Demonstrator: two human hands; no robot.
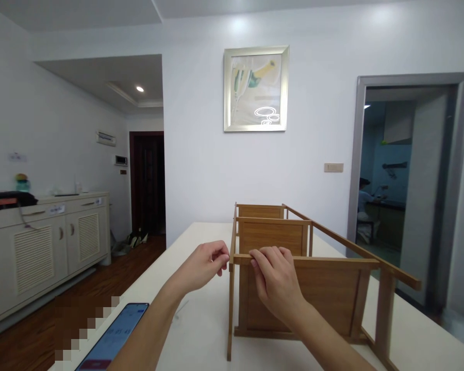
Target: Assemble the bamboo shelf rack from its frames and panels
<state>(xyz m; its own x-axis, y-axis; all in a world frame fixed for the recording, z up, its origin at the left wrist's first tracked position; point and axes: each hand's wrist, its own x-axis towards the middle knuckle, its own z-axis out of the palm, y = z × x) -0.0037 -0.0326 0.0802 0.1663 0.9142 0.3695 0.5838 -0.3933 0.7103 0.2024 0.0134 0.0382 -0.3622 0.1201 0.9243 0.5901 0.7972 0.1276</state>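
Observation:
A brown wooden shelf rack (pixel 332 293) lies on its side on the white table (pixel 201 330), its several panels standing upright and running away from me. My right hand (pixel 278 275) is closed over the top rail of the nearest panel, close to its left end. Just left of the rack's thin left post (pixel 231 309), my left hand (pixel 206 263) is curled with thumb and fingertips pinched together against or very near the post. Whatever is between those fingertips is too small or hidden to make out. A small thin pale item (pixel 181 310) lies on the table beyond my left forearm.
A phone (pixel 118 330) with a lit screen lies at the table's left edge. Along the left wall stands a white cabinet (pixel 46 252) with things on top. A framed picture (pixel 256 88) hangs ahead. Through the doorway at right, a person (pixel 365 198) is partly visible.

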